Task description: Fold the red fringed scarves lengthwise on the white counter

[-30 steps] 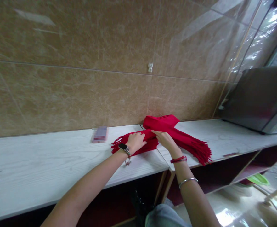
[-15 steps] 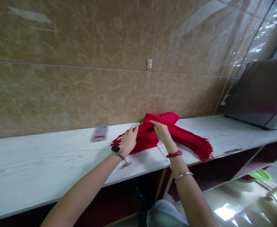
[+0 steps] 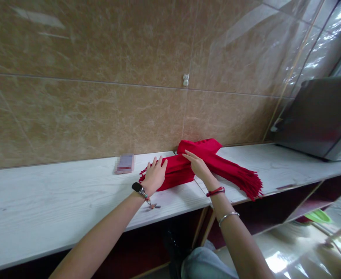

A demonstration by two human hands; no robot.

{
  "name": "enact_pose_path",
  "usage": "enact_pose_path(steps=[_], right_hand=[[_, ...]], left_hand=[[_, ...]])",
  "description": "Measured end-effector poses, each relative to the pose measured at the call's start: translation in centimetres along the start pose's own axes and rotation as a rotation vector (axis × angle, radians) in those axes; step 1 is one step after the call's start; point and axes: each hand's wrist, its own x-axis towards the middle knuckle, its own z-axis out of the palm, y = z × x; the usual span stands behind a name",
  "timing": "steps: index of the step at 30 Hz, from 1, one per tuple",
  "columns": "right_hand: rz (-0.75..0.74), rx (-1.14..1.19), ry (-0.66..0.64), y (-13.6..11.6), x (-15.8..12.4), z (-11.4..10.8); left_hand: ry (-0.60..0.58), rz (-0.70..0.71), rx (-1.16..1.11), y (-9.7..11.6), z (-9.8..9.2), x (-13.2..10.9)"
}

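A red fringed scarf (image 3: 231, 168) lies partly folded on the white wood-grain counter (image 3: 57, 201). One fringed end reaches right toward the front edge; the folded part lies to the left. My left hand (image 3: 155, 176), with a dark-faced watch on the wrist, rests with fingers spread over the scarf's left fringed end. My right hand (image 3: 198, 164), wearing a red cord and a silver bangle, lies fingers stretched on the middle of the scarf, where its parts cross. Neither hand grips the cloth.
A blurred small box-like item (image 3: 124, 164) lies left of the scarf by the tiled wall (image 3: 86, 116). A grey appliance (image 3: 316, 116) stands at the counter's right end. Open shelves sit below, with a green basin (image 3: 320, 216) at lower right. A small white figure (image 3: 186, 80) is on the wall.
My left hand has shifted slightly left and its fingers have spread out on the scarf. My right hand's fingers have straightened a little, staying near the same spot.
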Motion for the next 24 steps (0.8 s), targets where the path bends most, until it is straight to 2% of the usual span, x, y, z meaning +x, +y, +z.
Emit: enact_pose_path(steps=[2, 7, 9, 14, 18, 20, 24], right_hand=[[0.007, -0.002, 0.006, -0.3, 0.4, 0.4], [-0.015, 0.008, -0.162, 0.3, -0.4, 2.0], [-0.022, 0.011, -0.146, 0.7, -0.8, 1.9], [0.039, -0.009, -0.025, 1.3, -1.1, 0.6], [0.061, 0.032, -0.116, 1.5, -1.3, 0.3], [0.073, 0.083, -0.187, 1.6, -1.4, 0.2], [0.126, 0.176, -0.277, 1.8, -1.6, -0.4]], left_hand=[[0.003, 0.053, 0.009, -0.5, 0.1, -0.1], [-0.217, 0.12, -0.063, -2.1, 1.4, -0.5], [-0.22, 0.156, -0.084, -2.1, 1.5, -0.3], [-0.121, 0.179, -0.091, -1.0, 1.1, 0.1], [-0.194, 0.203, -0.113, -1.1, 1.5, -0.1], [-0.243, 0.217, -0.138, -1.5, 1.2, -0.1], [-0.357, 0.192, -0.194, -0.9, -1.1, 1.2]])
